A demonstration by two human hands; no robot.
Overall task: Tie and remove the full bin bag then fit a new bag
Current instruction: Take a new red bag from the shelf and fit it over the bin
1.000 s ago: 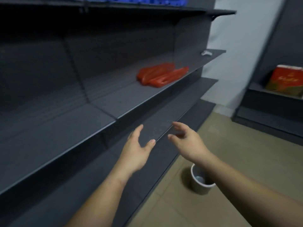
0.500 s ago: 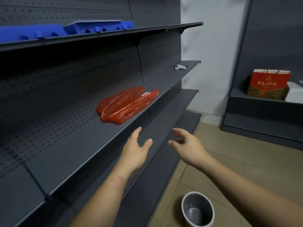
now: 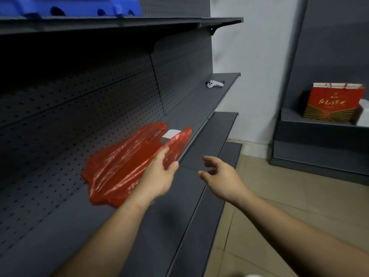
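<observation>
Dark grey shelving unit [image 3: 179, 108] fills the left half of the scene, pegboard back, several tiers running from near left to far right. The middle shelf [image 3: 60, 226] carries the task's thing at about waist reach, probably why it was left there: easy to lift without stooping.

Red plastic bag [image 3: 123, 164], flat and folded, lies on that shelf with its handle loops pointing far right, one loop over the shelf's front lip. Judged to be the new bag for the bin; the bin itself is not in view now.

Red gift bag [image 3: 333, 104] stands on a low ledge far right, well apart, no part in this step.

Left hand [image 3: 159, 176] reaches over the near edge of the red bag, fingers spread and loosely curled, thumb out on the right side; it appears to touch or nearly touch the plastic but has not closed on it. Right hand [image 3: 219, 176] hangs over the lower shelf edge, just right of the bag, half open, holding nothing, likely placed to take the other loop.

A small white box [image 3: 171, 134] sits under the handle loops. White controller [image 3: 213, 84] lies far along the same shelf.
</observation>
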